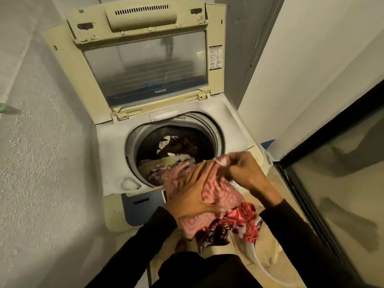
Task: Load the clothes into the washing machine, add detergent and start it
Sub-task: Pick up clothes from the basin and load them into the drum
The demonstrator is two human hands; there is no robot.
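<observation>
A cream top-loading washing machine stands with its glass lid raised upright. Several patterned garments lie in its drum. Both my hands hold a bundle of pink and red patterned clothes over the machine's front right edge. My left hand grips the bundle from the left side. My right hand pinches its top. Dark and red pieces hang below the bundle. White residue sits in a small compartment at the drum's front left.
A textured white wall runs close on the left. A dark-framed glass door stands on the right. A pale basin with cloth rests on the tiled floor below my right arm. The blue control panel faces me.
</observation>
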